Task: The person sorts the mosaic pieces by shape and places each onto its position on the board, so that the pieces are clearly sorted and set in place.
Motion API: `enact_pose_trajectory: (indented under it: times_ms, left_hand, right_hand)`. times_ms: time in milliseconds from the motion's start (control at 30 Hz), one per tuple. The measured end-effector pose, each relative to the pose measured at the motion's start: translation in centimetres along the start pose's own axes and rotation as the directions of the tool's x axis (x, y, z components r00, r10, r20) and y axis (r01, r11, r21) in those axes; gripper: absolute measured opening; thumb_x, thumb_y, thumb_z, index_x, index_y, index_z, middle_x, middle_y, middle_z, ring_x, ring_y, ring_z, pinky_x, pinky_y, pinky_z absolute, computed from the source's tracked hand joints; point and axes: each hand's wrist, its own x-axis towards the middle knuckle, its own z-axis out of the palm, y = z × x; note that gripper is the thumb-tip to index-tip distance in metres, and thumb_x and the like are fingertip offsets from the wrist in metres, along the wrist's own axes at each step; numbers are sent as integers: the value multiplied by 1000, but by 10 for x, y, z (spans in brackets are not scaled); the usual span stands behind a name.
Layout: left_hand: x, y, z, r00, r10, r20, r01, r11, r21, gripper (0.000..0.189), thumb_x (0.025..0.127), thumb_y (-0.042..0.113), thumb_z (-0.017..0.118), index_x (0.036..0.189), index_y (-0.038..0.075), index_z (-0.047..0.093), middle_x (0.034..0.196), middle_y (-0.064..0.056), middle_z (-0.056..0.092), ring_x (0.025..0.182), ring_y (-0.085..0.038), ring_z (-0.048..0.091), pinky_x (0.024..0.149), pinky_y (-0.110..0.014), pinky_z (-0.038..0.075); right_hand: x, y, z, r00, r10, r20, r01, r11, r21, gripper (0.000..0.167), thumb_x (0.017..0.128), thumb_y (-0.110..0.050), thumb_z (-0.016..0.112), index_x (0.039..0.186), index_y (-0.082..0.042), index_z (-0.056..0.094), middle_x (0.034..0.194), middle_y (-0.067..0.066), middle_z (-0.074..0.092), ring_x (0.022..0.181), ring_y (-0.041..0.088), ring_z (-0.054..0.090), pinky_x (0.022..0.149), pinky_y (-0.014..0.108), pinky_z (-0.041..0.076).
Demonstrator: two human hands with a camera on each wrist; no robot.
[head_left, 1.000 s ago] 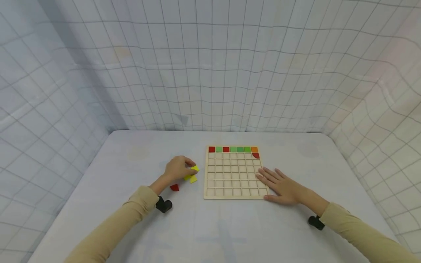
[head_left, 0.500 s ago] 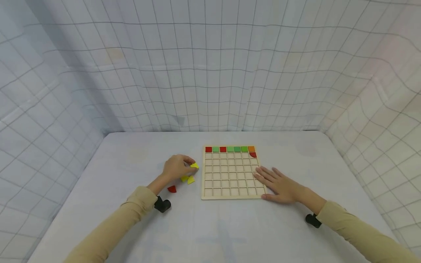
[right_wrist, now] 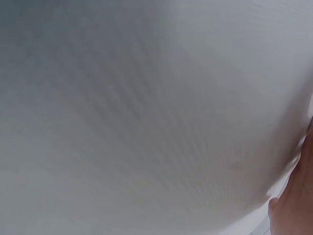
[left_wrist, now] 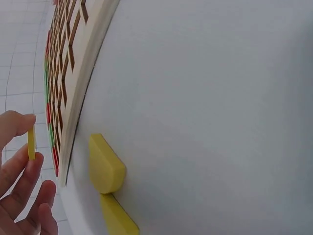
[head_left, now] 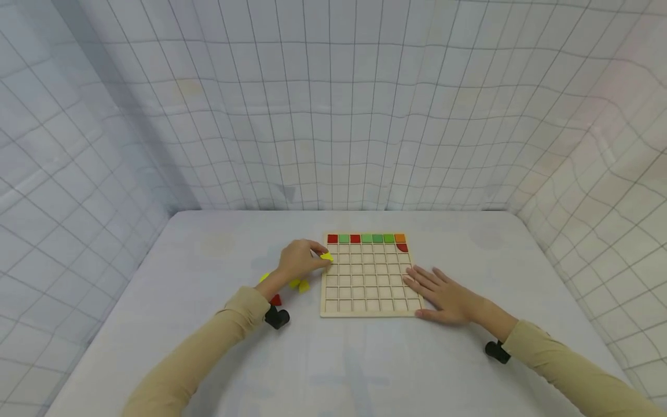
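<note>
My left hand pinches a yellow quarter-round piece between thumb and fingertips, at the left edge of the wooden grid board. In the left wrist view that yellow piece is seen edge-on, above the surface. My right hand lies flat with fingers spread over the board's right edge. Coloured squares in red, green and orange fill the board's top row. Below the orange one sits a red quarter-round piece.
Loose yellow pieces lie on the white table left of the board. Another yellow piece and a red piece are partly hidden by my left wrist. Gridded white cloth surrounds the table on the back and sides.
My left hand has carried the yellow piece rightward from beside the loose pieces to the board's left edge. The right hand stays in place on the board.
</note>
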Motion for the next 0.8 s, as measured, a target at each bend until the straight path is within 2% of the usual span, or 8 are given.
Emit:
enact_pose_trajectory:
  times_ms: [200,400,500,633,800]
  left_hand:
    - [12,16,1,999,40,-17,-40,999,-10,30,78,37,77,100,16,76,92,1,73,62,-8,56,49,-21,40]
    - [28,31,4,997,78,-25,-78,997,5,30,79,38,77,101,18,75,97,1,73,79,-12,64,58,-20,44]
    - [35,35,11,996,87,-21,-87,996,-6,31,79,38,77,102,18,76,96,1,73,82,-13,64,57,-20,44]
    - [42,39,22,993,120,-19,-121,992,-27,31,79,38,77,102,17,76,95,0,72,74,-12,62,51,-20,42]
    - [52,41,38,991,137,-3,-137,989,-59,29,79,38,77,102,19,77,102,2,73,76,-10,63,51,-19,43]
  right_hand:
    - [0,0,1,1000,-6,-4,6,1000,-4,78,96,-57,43,156,-16,13,163,6,11,150,29,11,116,59,14]
    - [-1,1,0,1000,-5,-4,5,1000,-8,78,96,-56,43,156,-16,14,163,6,11,150,29,11,116,59,13]
    - [-1,1,0,1000,-5,1,5,1000,2,78,96,-56,44,156,-16,14,163,6,11,150,29,11,116,59,13]
    - [-1,1,0,1000,-3,4,3,1000,9,77,96,-56,44,156,-17,14,163,6,11,150,29,11,116,58,13]
    - [-1,-1,-1,1000,7,23,-7,1000,1,77,97,-57,41,156,-17,12,163,5,9,150,29,10,116,57,13]
